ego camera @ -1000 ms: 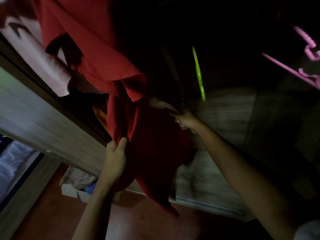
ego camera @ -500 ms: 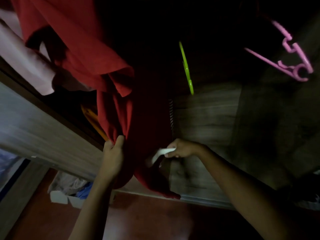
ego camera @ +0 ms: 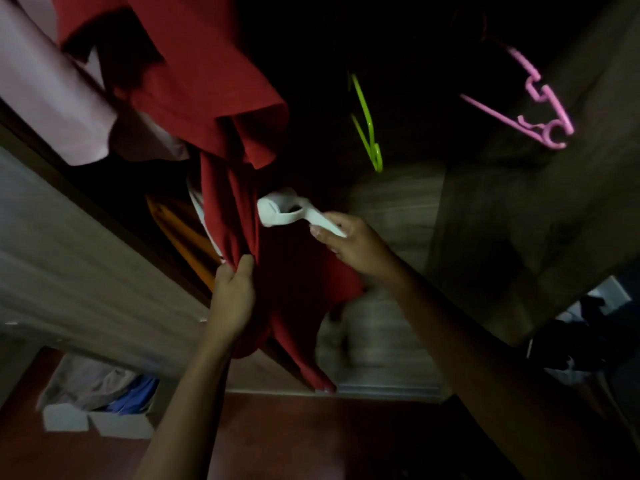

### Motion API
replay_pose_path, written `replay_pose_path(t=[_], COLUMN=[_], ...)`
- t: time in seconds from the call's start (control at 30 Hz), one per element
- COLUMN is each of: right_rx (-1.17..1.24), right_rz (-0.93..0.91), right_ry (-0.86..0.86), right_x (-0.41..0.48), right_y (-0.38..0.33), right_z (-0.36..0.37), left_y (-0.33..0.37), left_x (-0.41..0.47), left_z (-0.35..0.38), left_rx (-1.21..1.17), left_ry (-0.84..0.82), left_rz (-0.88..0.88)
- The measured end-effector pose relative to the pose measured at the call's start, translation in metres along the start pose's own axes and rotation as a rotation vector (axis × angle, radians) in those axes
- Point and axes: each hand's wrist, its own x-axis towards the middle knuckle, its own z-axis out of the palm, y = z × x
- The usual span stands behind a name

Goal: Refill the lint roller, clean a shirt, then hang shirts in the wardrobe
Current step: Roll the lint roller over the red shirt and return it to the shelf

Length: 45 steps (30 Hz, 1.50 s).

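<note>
The lint roller [ego camera: 281, 212] is sitting higher on the hanging red shirt [ego camera: 221, 109] than 0.5 s ago, its white head lying against the cloth. The right hand [ego camera: 349, 244] is gripping the roller's handle with the arm reaching up. Below and to the left, the left hand [ego camera: 232, 296] is clutching a fold of the shirt.

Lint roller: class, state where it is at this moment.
Head view, centre: the right hand holds the white lint roller by its handle, roll against the red shirt, above the left hand gripping that shirt.
</note>
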Motion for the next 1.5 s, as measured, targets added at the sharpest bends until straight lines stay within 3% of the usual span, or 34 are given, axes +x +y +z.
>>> replay_pose_path(t=[0.23,0.37,0.63,0.8,1.0,1.2,1.5], right_rx=[-0.120,-0.272,-0.212,-0.108,-0.041,-0.022,0.187], right_rz=[0.408,0.479,0.546,0.563,0.574,0.658,0.740], right_ry=[-0.101,-0.101,0.381,0.651,1.041,1.478,1.859], right_x=[-0.082,-0.136,-0.224,-0.295,-0.392,-0.520,-0.697], right_y=[0.071,0.076,0.061,0.053,0.049,0.043,0.075], right_z=[0.040,0.053,0.055,0.036,0.013,-0.010,-0.039], left_y=[-0.019,-0.039,-0.079,-0.090,-0.090,-0.086,-0.144], left_x=[0.006,0.011,-0.005,-0.047,-0.135,-0.290,-0.506], left_z=[-0.012,-0.018,0.013,0.060,0.143,0.223,0.310], left_rx=[-0.039,-0.074,-0.131,-0.093,-0.058,0.118,0.361], left_ry=[-0.111,-0.267,-0.289,-0.359,-0.690,-1.076,-1.416], left_rz=[0.082,0.142,0.362,0.331,0.442,0.620,0.914])
